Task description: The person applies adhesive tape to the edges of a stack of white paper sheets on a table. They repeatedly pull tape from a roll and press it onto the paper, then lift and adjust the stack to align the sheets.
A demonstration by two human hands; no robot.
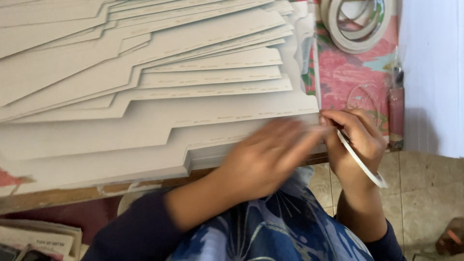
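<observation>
A fanned stack of grey die-cut cardboard sheets (145, 87) covers most of the table. My left hand (270, 154), blurred by motion, lies flat on the near edge of the stack. My right hand (355, 140) pinches the end of a thin white tape strip at the right end of that edge. A small roll of white tape (365, 166) hangs from the right hand, below the wrist.
Large rolls of white tape (357, 24) lie at the back right on a pink flowered table cover (353, 72). A white wall (432, 72) stands on the right. A tiled floor (425, 193) shows below it. Stacked papers (38, 237) sit at the lower left.
</observation>
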